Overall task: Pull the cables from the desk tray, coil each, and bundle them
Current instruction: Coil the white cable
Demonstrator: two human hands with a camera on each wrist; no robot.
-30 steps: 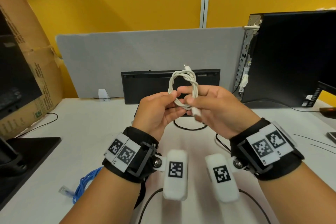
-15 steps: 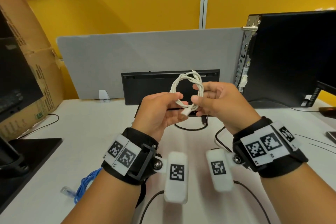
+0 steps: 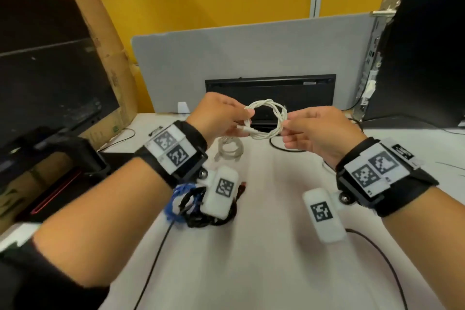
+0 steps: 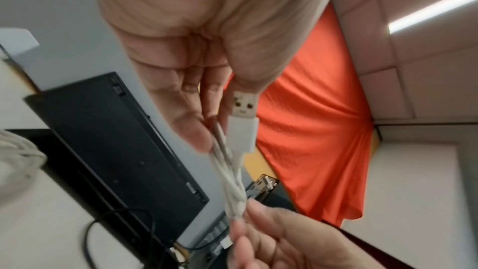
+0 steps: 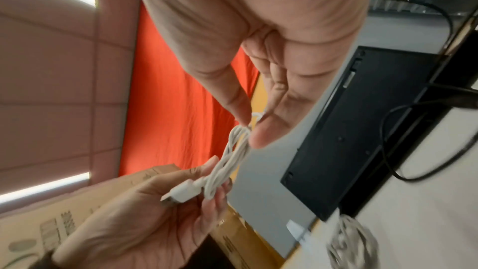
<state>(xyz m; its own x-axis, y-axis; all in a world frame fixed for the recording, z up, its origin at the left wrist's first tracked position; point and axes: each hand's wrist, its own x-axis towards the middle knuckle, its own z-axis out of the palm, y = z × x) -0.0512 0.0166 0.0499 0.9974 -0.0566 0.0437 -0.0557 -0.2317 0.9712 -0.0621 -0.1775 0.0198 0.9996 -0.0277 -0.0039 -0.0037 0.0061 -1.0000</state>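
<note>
A white USB cable [image 3: 270, 118], coiled into a small twisted ring, hangs in the air between both hands above the desk. My left hand [image 3: 221, 114] pinches its left side, with the USB plug [image 4: 243, 122] lying by the thumb. My right hand [image 3: 314, 128] pinches the ring's right side between thumb and forefinger [image 5: 234, 97]. The same coil [image 5: 230, 161] runs from one hand to the other in the right wrist view. On the desk lie a grey coiled cable [image 3: 229, 150], a black coiled cable [image 3: 201, 211] and a blue cable [image 3: 176, 199].
A black keyboard [image 3: 271, 93] stands on edge against a grey divider [image 3: 251, 58]. A computer tower [image 3: 422, 58] is at the right, a monitor [image 3: 50, 70] and cardboard box [image 3: 110, 58] at the left. Thin black wires [image 3: 377, 254] cross the white desk [image 3: 264, 246].
The view swung left and down, bringing the coiled cables on the desk into sight. The hands moved apart, and the white coil tilted from upright to nearly flat between them.
</note>
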